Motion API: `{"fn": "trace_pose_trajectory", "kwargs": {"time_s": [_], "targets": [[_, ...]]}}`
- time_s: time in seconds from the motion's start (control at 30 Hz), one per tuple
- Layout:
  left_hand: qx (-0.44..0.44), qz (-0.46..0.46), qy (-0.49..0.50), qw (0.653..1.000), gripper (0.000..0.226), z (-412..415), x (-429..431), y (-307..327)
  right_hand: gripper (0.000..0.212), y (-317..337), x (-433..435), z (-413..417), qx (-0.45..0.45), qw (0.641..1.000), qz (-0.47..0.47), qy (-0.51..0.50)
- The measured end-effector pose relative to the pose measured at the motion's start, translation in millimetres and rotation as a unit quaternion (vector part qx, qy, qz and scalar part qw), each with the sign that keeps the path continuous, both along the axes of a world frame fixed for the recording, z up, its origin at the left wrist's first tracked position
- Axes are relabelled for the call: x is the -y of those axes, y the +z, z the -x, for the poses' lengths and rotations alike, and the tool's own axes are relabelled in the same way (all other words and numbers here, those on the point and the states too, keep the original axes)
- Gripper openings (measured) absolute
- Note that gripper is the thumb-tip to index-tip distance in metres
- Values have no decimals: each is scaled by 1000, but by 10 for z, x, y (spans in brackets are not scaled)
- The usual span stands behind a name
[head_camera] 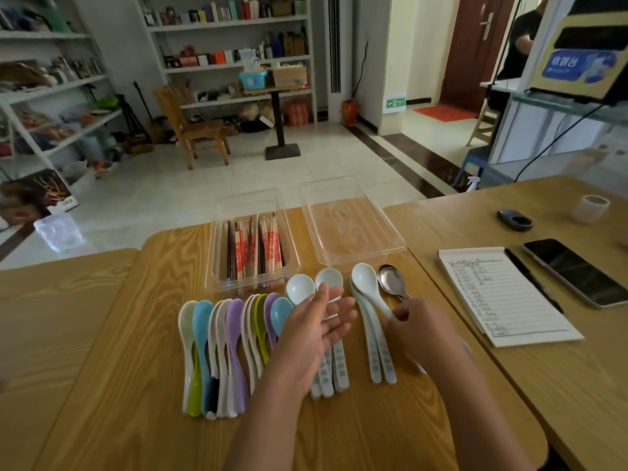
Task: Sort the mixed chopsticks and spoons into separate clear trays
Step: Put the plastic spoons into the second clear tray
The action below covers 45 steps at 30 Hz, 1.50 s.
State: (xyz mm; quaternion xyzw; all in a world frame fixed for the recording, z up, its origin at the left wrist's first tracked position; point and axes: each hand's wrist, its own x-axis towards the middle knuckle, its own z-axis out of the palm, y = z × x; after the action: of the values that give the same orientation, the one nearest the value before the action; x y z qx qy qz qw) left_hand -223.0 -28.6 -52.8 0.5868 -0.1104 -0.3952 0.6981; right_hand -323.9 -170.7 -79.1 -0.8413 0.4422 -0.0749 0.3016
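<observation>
Here, a person's two bare hands were over a wooden table [136, 368] that bore two clear trays side by side at its far edge. The chopstick tray [217, 266] on the left held a bundle of chopsticks [258, 249], some in red-printed paper sleeves. The empty tray [390, 232] on the right held nothing.

All the spoons lay on the table, just in front of the trays. A fanned row of coloured spoons [234, 334] sat to the left. The loose white spoons [300, 287] lay in the middle, and the stacked white spoons [365, 280] to the right, with a metal spoon [390, 280] just beside them.

The left hand [316, 331] hovered above the middle group with fingers straight and spread, holding nothing. The right hand [418, 328] had its fingers curled, pinching the handle of the stacked white spoons. Whether it had also caught the metal spoon's handle could not be told.

The likely risks came from that thin pinch. Nested spoons lifted by the handle could slide apart and drop. One could also catch the near rim of the empty tray, which looked light enough to skid. The open left hand, so close to the fanned row, might brush it and scatter it. A notepad [492, 294] and phone [574, 270] lay on the adjoining table to the right.
</observation>
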Motion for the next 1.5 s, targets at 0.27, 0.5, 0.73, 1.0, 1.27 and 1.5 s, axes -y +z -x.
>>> {"fn": "trace_pose_trajectory", "kwargs": {"time_s": [0.27,0.5,0.73,1.0,1.27,1.5], "targets": [[0,4,-5,1000,39,-18,2,5,21,-19,26,44,17,1000,-7,19],[51,42,8,998,41,-403,26,373,18,586,128,-65,87,995,-23,47],[59,6,68,996,41,-1357,636,688,23,873,807,-1729,71,997,-10,39],[-6,10,68,998,41,-1891,945,495,25,423,1057,-2396,-27,998,61,-9],[-13,13,55,998,42,-1974,965,409,24,174,975,-2614,-50,999,3,6],[-17,30,58,998,41,-2010,883,417,12,112,933,-2660,-51,999,-8,8]]}}
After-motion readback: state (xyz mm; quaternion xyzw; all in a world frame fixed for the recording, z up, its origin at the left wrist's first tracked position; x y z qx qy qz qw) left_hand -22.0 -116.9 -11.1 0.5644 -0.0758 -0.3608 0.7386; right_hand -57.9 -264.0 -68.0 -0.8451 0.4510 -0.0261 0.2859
